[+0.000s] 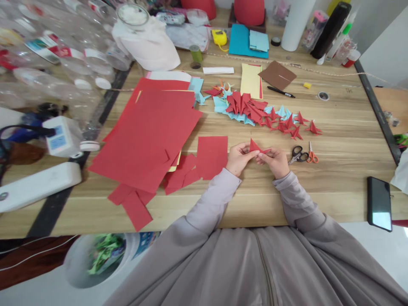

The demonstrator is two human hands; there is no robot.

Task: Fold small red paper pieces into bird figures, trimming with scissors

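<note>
A small folded piece of red paper (254, 145), with a pointed tip sticking up, is pinched between both hands above the wooden table. My left hand (239, 158) grips its left side, thumb in front. On its right side, my right hand (274, 161) holds it with thumb and fingers closed. A square red sheet (212, 157) lies just left of my left hand. Behind the hands sit folded red paper cranes (288, 122) and light-blue folded pieces (234, 114) in a cluster. Black-handled scissors (298, 154) and small orange scissors (312, 155) lie right of my right hand.
Large red sheets (153, 131) and red offcuts (137, 208) cover the table's left. Plastic bottles (70, 59) crowd the far left. A phone (379, 203) lies near the right edge. Behind are a pen (281, 92), yellow paper (251, 80) and a tape measure (219, 37).
</note>
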